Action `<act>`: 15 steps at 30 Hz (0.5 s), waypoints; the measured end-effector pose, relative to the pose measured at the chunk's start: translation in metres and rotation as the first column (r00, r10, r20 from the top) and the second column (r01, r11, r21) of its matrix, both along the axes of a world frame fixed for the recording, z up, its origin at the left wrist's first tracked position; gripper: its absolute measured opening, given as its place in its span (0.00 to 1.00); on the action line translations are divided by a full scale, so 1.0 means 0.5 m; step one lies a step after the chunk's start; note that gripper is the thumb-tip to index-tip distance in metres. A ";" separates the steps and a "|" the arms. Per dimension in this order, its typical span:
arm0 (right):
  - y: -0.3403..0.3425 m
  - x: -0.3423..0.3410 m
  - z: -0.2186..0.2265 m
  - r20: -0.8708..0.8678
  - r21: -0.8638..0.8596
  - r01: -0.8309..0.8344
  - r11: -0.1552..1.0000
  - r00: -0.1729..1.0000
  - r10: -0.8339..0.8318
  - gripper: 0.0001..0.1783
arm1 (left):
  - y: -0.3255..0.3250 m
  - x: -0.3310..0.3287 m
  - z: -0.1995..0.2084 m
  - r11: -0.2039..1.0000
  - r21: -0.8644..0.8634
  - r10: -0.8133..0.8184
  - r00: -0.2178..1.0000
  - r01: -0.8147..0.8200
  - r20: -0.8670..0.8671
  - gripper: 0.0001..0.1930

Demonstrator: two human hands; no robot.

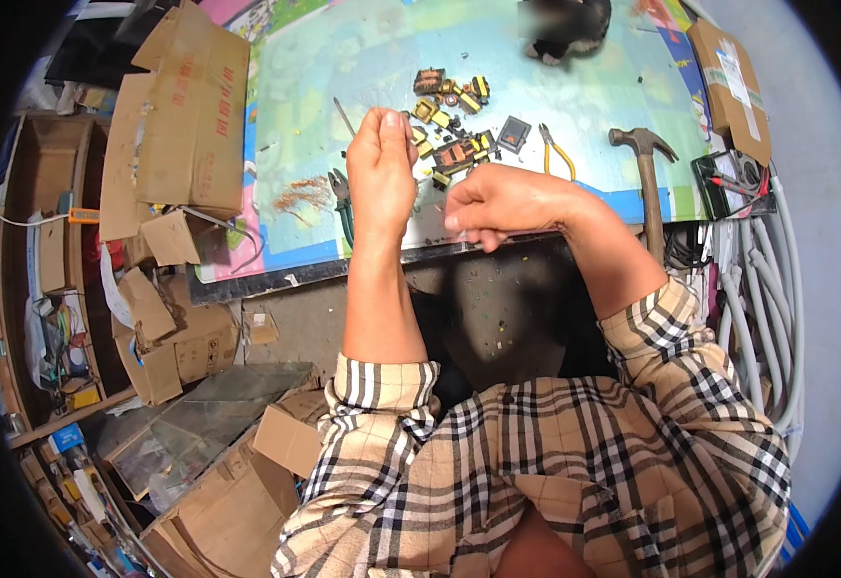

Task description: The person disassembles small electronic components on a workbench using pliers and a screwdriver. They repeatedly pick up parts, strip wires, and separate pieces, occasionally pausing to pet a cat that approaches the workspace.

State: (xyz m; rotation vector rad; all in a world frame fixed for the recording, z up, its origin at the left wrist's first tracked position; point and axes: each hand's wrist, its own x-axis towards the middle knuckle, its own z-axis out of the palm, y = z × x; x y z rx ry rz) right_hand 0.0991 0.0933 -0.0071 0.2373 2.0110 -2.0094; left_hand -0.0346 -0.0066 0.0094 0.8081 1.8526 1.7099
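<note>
Left of centre, green-handled pliers [342, 204] lie beside the left hand [381, 178]; its fingers bunch narrowly, any held item indiscernible. Upper centre, coil components [459, 153] lie on the tabletop [319, 58]. The right hand [504, 202] curls loosely; its grip cannot be told. Small-part handling appears in hand; the next move likely calls for a precise pinch.

Left hand [382, 178] and right fingers [463, 200] curled
</note>
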 end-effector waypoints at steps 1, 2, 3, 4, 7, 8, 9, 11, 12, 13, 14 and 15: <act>0.009 0.000 0.002 -0.004 0.013 0.080 0.997 0.997 -0.080 0.17 | -0.004 -0.006 -0.004 0.999 -0.047 0.011 0.994 -0.016 -0.109 0.13; 0.025 0.002 0.001 -0.010 0.025 0.159 0.987 0.987 -0.159 0.17 | -0.009 -0.009 -0.005 0.995 -0.093 0.018 0.976 -0.039 -0.216 0.14; 0.039 0.004 -0.001 -0.013 0.036 0.242 0.969 0.970 -0.242 0.17 | -0.011 -0.007 -0.005 0.989 -0.137 0.014 0.948 -0.061 -0.318 0.15; 0.047 0.002 -0.004 -0.041 0.003 0.365 0.931 0.930 -0.364 0.17 | -0.012 0.000 0.004 0.986 -0.162 -0.005 0.947 -0.049 -0.322 0.15; 0.047 -0.005 0.008 -0.076 -0.132 0.628 0.767 0.765 -0.639 0.14 | -0.005 0.011 -0.012 0.981 -0.190 -0.062 0.990 0.037 -0.126 0.16; 0.043 -0.013 0.004 -0.073 -0.251 0.664 0.704 0.712 -0.698 0.13 | -0.003 0.016 -0.016 0.983 -0.154 -0.107 0.994 0.102 -0.025 0.15; 0.044 -0.015 -0.011 -0.057 -0.360 0.701 0.616 0.643 -0.764 0.12 | 0.015 0.037 -0.013 0.980 -0.137 -0.124 0.984 0.141 0.124 0.14; 0.030 -0.034 -0.028 -0.018 -0.514 0.710 0.481 0.551 -0.834 0.10 | 0.020 0.051 -0.029 0.977 -0.156 -0.115 0.973 0.147 0.198 0.13; 0.025 -0.042 -0.033 0.001 -0.556 0.713 0.427 0.514 -0.858 0.10 | 0.026 0.064 -0.024 0.981 -0.129 -0.112 0.968 0.143 0.224 0.13; 0.023 -0.045 -0.038 0.023 -0.596 0.712 0.371 0.477 -0.879 0.10 | 0.028 0.068 -0.020 0.979 -0.127 -0.119 0.951 0.160 0.286 0.14; 0.023 -0.045 -0.042 -0.009 -0.571 0.716 0.401 0.483 -0.875 0.10 | 0.030 0.071 -0.018 0.976 -0.124 -0.125 0.929 0.177 0.347 0.15; 0.019 -0.044 -0.038 -0.064 -0.500 0.753 0.428 0.460 -0.886 0.11 | 0.030 0.072 -0.014 0.974 -0.121 -0.127 0.905 0.192 0.406 0.15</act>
